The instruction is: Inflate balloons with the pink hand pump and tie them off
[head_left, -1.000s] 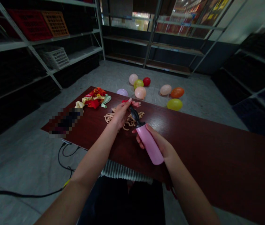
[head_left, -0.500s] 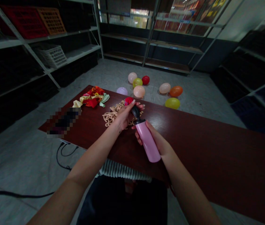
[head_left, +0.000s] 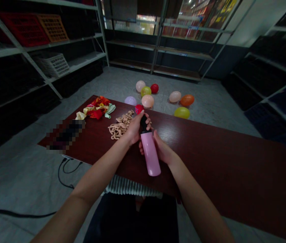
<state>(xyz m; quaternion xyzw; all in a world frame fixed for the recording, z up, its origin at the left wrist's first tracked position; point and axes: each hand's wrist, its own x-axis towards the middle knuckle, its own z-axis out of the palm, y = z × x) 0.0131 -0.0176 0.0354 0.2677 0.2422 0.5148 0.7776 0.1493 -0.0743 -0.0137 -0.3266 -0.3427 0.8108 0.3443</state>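
My right hand [head_left: 161, 151] is wrapped round the body of a pink hand pump [head_left: 150, 156], which points away from me over the dark wooden table [head_left: 208, 148]. My left hand [head_left: 134, 127] is closed round the pump's black nozzle [head_left: 143, 125], pinching the neck of a small red balloon [head_left: 139, 109] that swells a little at the tip. Just left of my left hand lies a heap of beige uninflated balloons [head_left: 119, 126].
A pile of coloured uninflated balloons [head_left: 96, 109] lies at the table's far left. Several inflated balloons [head_left: 182, 112] sit on the grey floor beyond the table. Metal shelves with crates [head_left: 54, 64] line the walls. A black cable [head_left: 64, 168] trails on the floor at left.
The pump has swung more upright toward me, and my left hand has slid down onto its nozzle. The red balloon at the tip has grown rounder.
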